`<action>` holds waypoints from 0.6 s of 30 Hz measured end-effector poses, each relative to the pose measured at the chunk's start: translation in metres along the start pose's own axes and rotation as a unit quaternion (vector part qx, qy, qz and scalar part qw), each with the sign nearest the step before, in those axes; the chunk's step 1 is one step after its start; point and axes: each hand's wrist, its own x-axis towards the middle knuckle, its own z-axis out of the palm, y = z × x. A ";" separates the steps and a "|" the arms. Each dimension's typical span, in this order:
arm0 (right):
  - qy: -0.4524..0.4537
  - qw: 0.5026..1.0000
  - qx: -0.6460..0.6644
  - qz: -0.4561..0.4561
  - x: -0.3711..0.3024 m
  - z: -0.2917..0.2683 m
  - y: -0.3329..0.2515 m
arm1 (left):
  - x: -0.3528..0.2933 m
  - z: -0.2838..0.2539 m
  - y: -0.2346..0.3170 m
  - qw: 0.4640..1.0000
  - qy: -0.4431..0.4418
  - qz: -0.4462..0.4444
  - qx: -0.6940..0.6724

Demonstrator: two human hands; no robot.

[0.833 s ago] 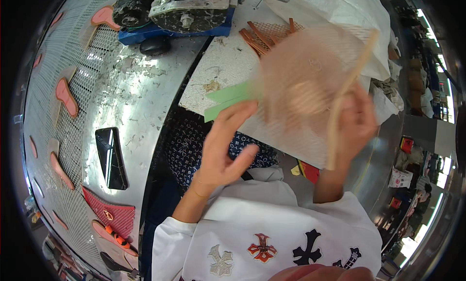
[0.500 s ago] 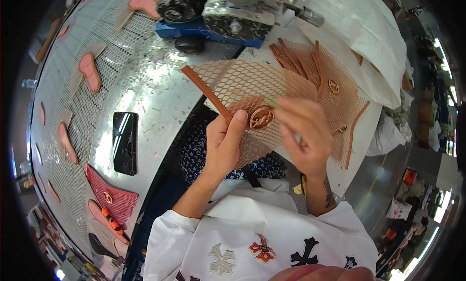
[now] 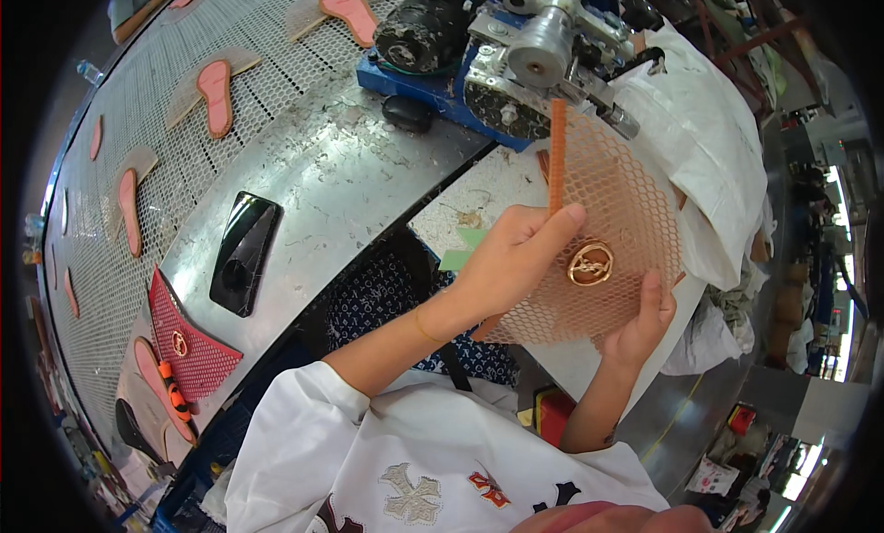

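A tan mesh piece point(image 3: 622, 178) with a brown strip point(image 3: 556, 155) along one edge is held up in front of me over the white board point(image 3: 460, 201). On the mesh sits a round gold-rimmed emblem point(image 3: 590, 263) with a brown centre. My left hand point(image 3: 506, 261) pinches the strip side, thumb on top. At the mesh's lower right edge is my right hand point(image 3: 640, 323), thumb up and fingers curled against it, partly behind the mesh. The similar mesh pieces on the board are mostly hidden behind the held one.
A greasy machine on a blue base point(image 3: 539, 58) stands ahead, with a white sack point(image 3: 695, 118) to its right. To the left lie a black phone point(image 3: 246, 254), a red mesh piece point(image 3: 189, 349) and an orange-black tool point(image 3: 173, 390). Pink insoles point(image 3: 215, 95) rest on a perforated surface. Another person's arm point(image 3: 147, 12) shows far left.
The mesh piece has moved right and turned so its strip stands nearly upright. My left hand went right with it; my right hand moved down to its lower right edge. The view has shifted.
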 end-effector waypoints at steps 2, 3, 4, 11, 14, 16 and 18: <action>-0.002 1.000 0.003 0.005 0.003 0.004 -0.005 | 0.006 0.004 -0.001 0.999 0.001 0.016 -0.052; -0.009 1.000 0.000 0.012 0.007 0.003 -0.007 | 0.008 0.004 0.003 0.997 -0.005 0.024 -0.078; -0.015 1.000 -0.002 0.018 0.010 0.002 -0.009 | 0.008 0.003 0.006 0.994 -0.013 0.031 -0.103; -0.078 0.994 -0.045 0.054 0.032 0.035 -0.016 | 0.003 -0.021 0.012 0.994 0.052 0.028 -0.093; -0.128 0.987 -0.077 0.060 0.040 0.051 -0.013 | -0.012 -0.038 0.022 0.989 0.093 0.047 -0.100; -0.137 0.986 -0.072 0.056 0.038 0.083 -0.020 | -0.024 -0.045 0.028 0.983 0.120 0.078 -0.119; -0.182 0.977 -0.086 0.073 0.045 0.094 -0.021 | -0.034 -0.046 0.036 0.975 0.154 0.099 -0.124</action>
